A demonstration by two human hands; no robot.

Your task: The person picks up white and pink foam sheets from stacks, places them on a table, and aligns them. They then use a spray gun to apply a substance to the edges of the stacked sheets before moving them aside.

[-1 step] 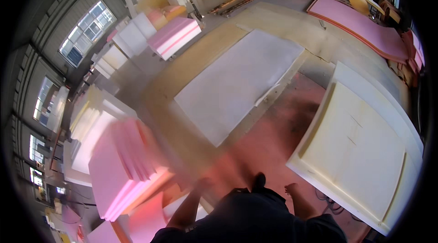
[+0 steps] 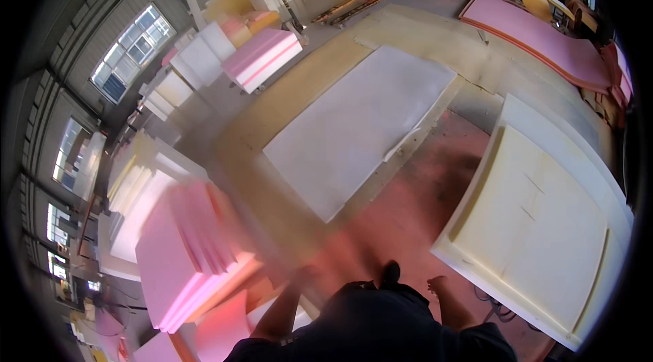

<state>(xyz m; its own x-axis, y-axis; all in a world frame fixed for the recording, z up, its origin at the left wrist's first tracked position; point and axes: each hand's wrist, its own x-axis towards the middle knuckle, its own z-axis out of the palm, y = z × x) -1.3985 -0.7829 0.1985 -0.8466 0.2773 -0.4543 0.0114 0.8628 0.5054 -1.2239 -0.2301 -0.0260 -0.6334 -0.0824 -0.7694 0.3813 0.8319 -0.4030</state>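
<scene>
My left hand hangs low at my left side, beside the stack of pink foam sheets. Its outline is blurred into the floor, so its fingers cannot be made out. On the other side my right hand hangs next to the near edge of a pale slab stack, apart from it. Its fingers look loosely parted, with nothing in them. Ahead of me a large white sheet lies flat on a tan, worn surface. A small strip curls up along its right edge.
Red-stained floor lies before my feet. White boards stand behind the pink stack at left. Farther off are a pink-and-white foam block, a hand pallet truck and a long pink sheet. Cables lie under the right-hand slabs.
The whole view has shifted slightly, with the scene sitting a little lower and farther right in the picture. Both hands still hang at my sides.
</scene>
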